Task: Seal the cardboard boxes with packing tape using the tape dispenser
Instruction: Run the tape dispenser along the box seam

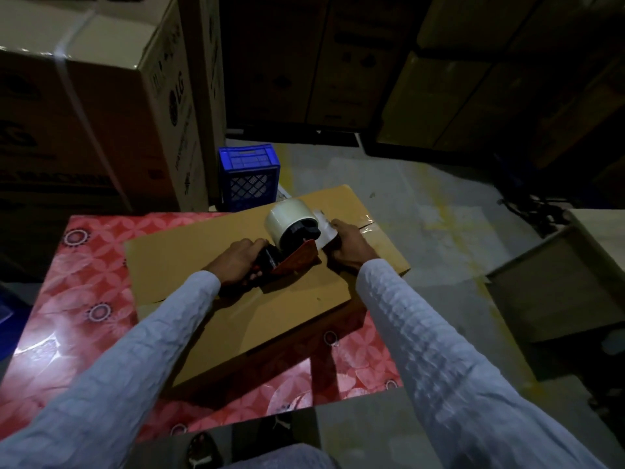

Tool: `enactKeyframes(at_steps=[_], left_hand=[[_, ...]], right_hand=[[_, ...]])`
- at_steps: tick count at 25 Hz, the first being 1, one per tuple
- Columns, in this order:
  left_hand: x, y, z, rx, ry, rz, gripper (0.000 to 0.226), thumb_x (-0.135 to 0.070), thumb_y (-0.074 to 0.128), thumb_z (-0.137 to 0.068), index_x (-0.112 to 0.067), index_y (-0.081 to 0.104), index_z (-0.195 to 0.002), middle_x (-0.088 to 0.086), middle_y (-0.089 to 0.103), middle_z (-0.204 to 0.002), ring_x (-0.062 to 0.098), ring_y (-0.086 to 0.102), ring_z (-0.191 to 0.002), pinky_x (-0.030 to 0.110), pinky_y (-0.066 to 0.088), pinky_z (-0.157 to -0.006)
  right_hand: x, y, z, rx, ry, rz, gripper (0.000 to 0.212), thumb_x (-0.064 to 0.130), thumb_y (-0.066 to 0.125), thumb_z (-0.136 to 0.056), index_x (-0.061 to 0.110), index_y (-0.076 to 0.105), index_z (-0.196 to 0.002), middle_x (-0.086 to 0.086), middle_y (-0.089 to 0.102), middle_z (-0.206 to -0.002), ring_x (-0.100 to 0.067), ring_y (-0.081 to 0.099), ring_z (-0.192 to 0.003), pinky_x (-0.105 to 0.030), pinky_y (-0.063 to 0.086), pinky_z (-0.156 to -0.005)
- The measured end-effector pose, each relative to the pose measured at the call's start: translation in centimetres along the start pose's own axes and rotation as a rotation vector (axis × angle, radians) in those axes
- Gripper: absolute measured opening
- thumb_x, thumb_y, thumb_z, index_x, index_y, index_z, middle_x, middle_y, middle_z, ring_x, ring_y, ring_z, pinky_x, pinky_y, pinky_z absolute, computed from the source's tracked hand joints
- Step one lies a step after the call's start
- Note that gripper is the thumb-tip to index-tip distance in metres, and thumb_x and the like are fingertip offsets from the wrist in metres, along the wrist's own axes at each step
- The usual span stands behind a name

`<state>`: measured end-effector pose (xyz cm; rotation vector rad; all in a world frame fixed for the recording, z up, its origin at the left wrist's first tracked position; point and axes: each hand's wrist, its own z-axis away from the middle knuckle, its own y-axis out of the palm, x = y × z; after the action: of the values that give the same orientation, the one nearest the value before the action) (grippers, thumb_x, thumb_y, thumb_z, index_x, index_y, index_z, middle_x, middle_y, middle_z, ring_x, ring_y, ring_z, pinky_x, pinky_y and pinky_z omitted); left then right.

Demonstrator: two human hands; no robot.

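A flat brown cardboard box (pixel 209 319) lies on a table with a red patterned cloth (pixel 71 299). On top of the box stands a tape dispenser (pixel 291 245) with a red frame, black handle and a pale roll of clear tape. My left hand (pixel 238 262) grips the dispenser's handle. My right hand (pixel 350 248) pinches the loose end of the tape (pixel 326 231) pulled out from the roll, near the box's right end. A shiny strip of tape (pixel 367 221) shows at the box's far right edge.
Large printed cartons (pixel 101 113) are stacked at the left and back. A blue plastic crate (pixel 248 177) stands on the floor behind the table. An open cardboard box (pixel 554 289) sits at the right. Grey floor lies between them.
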<state>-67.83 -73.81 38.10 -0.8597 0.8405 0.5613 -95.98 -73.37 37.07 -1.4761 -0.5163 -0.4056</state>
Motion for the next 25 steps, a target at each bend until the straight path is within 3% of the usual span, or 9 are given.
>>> enactKeyframes(at_steps=[2, 5, 7, 9, 12, 14, 18, 20, 25], left_hand=[[0.0, -0.2, 0.1, 0.002, 0.014, -0.026, 0.032, -0.035, 0.04, -0.106, -0.012, 0.063, -0.109, 0.011, 0.07, -0.075, 0.015, 0.059, -0.054, 0.024, 0.047, -0.049], [-0.3, -0.2, 0.0, 0.011, 0.038, -0.027, 0.031, -0.033, 0.041, -0.105, -0.013, 0.064, -0.107, 0.01, 0.068, -0.071, 0.016, 0.058, -0.053, 0.027, 0.047, -0.049], [-0.1, -0.2, 0.1, 0.021, 0.039, -0.003, 0.032, -0.034, 0.041, -0.105, -0.012, 0.064, -0.107, 0.012, 0.067, -0.071, 0.019, 0.058, -0.054, 0.029, 0.046, -0.05], [0.3, -0.4, 0.1, 0.009, 0.023, 0.018, 0.033, -0.035, 0.041, -0.105, -0.012, 0.064, -0.106, 0.013, 0.067, -0.071, 0.02, 0.057, -0.054, 0.03, 0.046, -0.051], [0.1, -0.4, 0.1, 0.009, 0.016, 0.032, 0.034, -0.035, 0.041, -0.105, -0.011, 0.065, -0.102, 0.011, 0.066, -0.068, 0.02, 0.058, -0.053, 0.032, 0.047, -0.052], [-0.3, -0.2, 0.3, 0.002, 0.032, 0.005, 0.031, -0.033, 0.041, -0.105, -0.013, 0.064, -0.101, 0.009, 0.066, -0.067, 0.018, 0.057, -0.052, 0.029, 0.047, -0.049], [-0.1, -0.4, 0.6, 0.015, 0.033, -0.059, 0.026, -0.029, 0.04, -0.106, -0.018, 0.063, -0.111, 0.015, 0.07, -0.082, 0.023, 0.061, -0.059, 0.032, 0.047, -0.059], [-0.2, -0.7, 0.9, 0.025, 0.025, -0.086, 0.024, -0.028, 0.039, -0.107, -0.02, 0.06, -0.116, 0.02, 0.068, -0.093, 0.031, 0.061, -0.068, 0.033, 0.046, -0.063], [-1.2, -0.8, 1.7, 0.024, 0.045, -0.1, 0.025, -0.034, 0.035, -0.109, -0.033, 0.055, -0.094, 0.025, 0.065, -0.095, 0.025, 0.058, -0.069, 0.039, 0.047, -0.068]], right_hand=[[2.0, 0.3, 0.3, 0.09, 0.103, -0.111, 0.046, 0.009, 0.058, -0.083, 0.021, 0.052, -0.127, -0.004, 0.066, -0.088, -0.028, 0.071, -0.067, -0.033, 0.05, -0.046], [-0.8, -1.7, -0.4, -0.03, 0.077, -0.006, 0.005, 0.013, 0.06, -0.085, 0.015, 0.063, -0.088, 0.0, 0.062, -0.08, -0.022, 0.065, -0.069, -0.038, 0.053, -0.06], [-3.1, -2.7, -1.0, -0.094, 0.102, 0.037, 0.015, 0.005, 0.058, -0.074, 0.019, 0.062, -0.077, 0.002, 0.061, -0.08, -0.019, 0.064, -0.071, -0.039, 0.057, -0.066], [-1.7, -1.3, -0.7, -0.108, 0.086, 0.044, 0.018, 0.007, 0.06, -0.072, 0.017, 0.064, -0.087, 0.0, 0.062, -0.084, -0.021, 0.063, -0.077, -0.039, 0.057, -0.073], [2.1, 2.1, 0.8, -0.058, 0.001, -0.066, 0.067, 0.008, 0.065, -0.069, 0.031, 0.051, -0.131, 0.001, 0.069, -0.1, -0.012, 0.066, -0.091, -0.023, 0.056, -0.077], [1.7, 2.8, 0.9, -0.066, 0.023, -0.196, 0.08, 0.002, 0.065, -0.07, 0.035, 0.047, -0.14, -0.001, 0.071, -0.106, -0.011, 0.068, -0.09, -0.021, 0.058, -0.071], [-0.6, 2.6, 0.1, -0.073, 0.191, -0.33, 0.03, 0.032, 0.073, -0.084, 0.021, 0.067, -0.112, -0.007, 0.075, -0.092, -0.023, 0.073, -0.079, -0.039, 0.058, -0.064], [-0.7, 3.0, -0.1, -0.109, 0.23, -0.296, 0.034, 0.049, 0.07, -0.083, 0.021, 0.066, -0.102, -0.004, 0.073, -0.087, -0.021, 0.072, -0.076, -0.041, 0.059, -0.063], [-1.3, 3.4, -0.1, -0.169, 0.181, -0.207, 0.04, 0.045, 0.069, -0.084, 0.015, 0.065, -0.11, 0.0, 0.069, -0.087, -0.018, 0.07, -0.083, -0.038, 0.057, -0.071]])
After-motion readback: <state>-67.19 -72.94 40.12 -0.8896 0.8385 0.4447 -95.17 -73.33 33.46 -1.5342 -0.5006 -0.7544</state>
